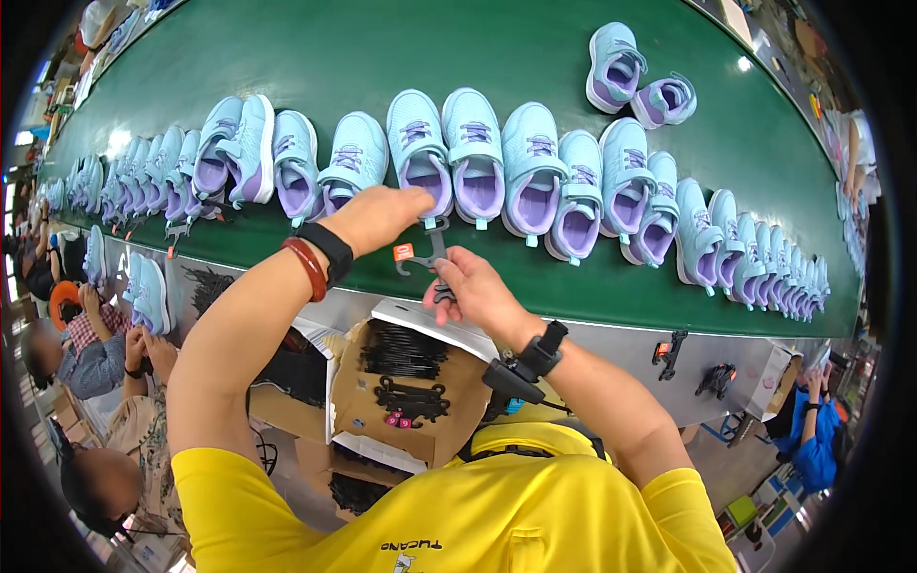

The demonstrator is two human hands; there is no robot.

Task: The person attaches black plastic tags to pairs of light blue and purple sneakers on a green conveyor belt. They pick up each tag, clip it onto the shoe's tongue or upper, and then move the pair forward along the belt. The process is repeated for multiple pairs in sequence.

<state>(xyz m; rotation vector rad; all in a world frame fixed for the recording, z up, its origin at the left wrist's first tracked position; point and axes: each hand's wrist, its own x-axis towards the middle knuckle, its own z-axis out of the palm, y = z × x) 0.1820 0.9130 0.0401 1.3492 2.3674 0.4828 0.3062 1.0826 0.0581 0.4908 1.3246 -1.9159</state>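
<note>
Hanger (439, 243), dark grey, orange tag (404, 252); at near edge of green table (315, 62), beside heel of pale-blue shoe (416, 129). Right hand (484, 294) pinched on its lower stem; left hand (380, 218) at shoe, closure unclear. Likely light, stiff, smooth; best gripped by stem.
</note>
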